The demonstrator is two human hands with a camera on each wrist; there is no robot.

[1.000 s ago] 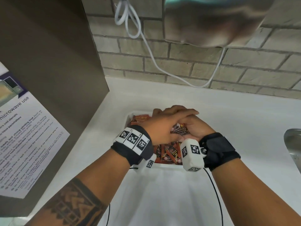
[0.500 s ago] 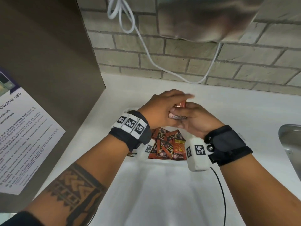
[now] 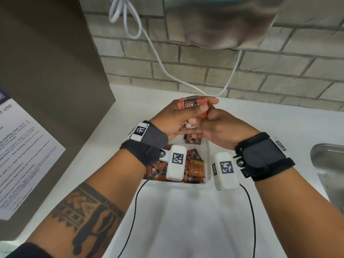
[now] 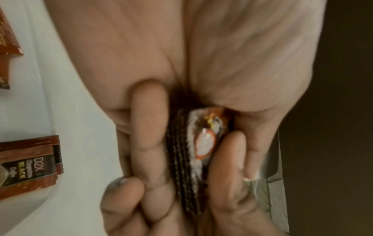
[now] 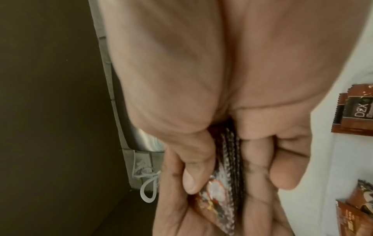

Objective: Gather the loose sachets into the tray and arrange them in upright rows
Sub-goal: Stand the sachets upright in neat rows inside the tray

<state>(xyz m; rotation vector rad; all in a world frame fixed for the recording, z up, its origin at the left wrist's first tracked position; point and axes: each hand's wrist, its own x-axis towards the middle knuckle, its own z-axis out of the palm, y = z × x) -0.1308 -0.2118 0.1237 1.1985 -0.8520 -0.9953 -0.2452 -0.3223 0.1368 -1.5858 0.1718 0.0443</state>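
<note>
Sachets [image 3: 193,164] lie jumbled and flat in the tray [image 3: 207,161], which I take as the landmark: none in it stands upright, so no row is built, as far as the part not hidden by the wrists shows. Left of the tray, a printed notice [image 3: 24,157] hangs on a brown panel. Over the tray's far end, the left hand [image 3: 178,116] grips a stack [image 3: 192,105] of sachets, thumb across the printed face and fingers curled behind. The left wrist view shows the stack's crimped edges pressed together [image 4: 187,159], with more sachets lying on the white floor beside [image 4: 30,166]. Just right of that, the right hand [image 3: 221,127] closes on the same stack from the other side, thumb and curled fingers pinching its lower end [image 5: 228,159]. Further right of the tray, a sink [image 3: 329,164] shows at the counter's edge.

Gathering looks mostly finished, since no sachets show on the counter outside the tray. Still to do, by my reading: square this stack, stand it on edge in the tray, then do likewise with the loose pile.
</note>
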